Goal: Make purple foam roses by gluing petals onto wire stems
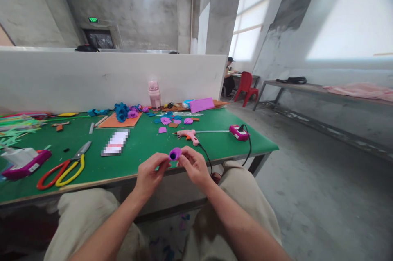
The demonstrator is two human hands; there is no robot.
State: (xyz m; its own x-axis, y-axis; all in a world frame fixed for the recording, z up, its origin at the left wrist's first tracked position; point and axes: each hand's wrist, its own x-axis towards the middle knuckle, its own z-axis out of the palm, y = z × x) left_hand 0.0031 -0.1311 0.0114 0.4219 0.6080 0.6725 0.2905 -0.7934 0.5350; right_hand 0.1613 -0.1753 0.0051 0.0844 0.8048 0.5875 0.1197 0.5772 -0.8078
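Note:
Between my hands, just above the table's front edge, is a small purple paper flower [176, 153] with a dark blue centre. My left hand [151, 173] pinches it from the left, fingers closed at its lower side. My right hand [194, 165] grips its right edge between thumb and fingers. Beyond them lies a pink glue gun [188, 134] with a clear glue stick out of its back. Cut purple petals [166, 121] and blue scraps are scattered behind the gun. Finished-looking blue paper flowers [121, 112] rest on an orange sheet [106, 121].
Large scissors [66, 166] with red and yellow handles lie at the left, near a purple power strip [27, 164]. A second purple socket block [239, 132] sits at the right, its cable hanging off the edge. A pink bottle [154, 94] stands against the white partition [107, 76].

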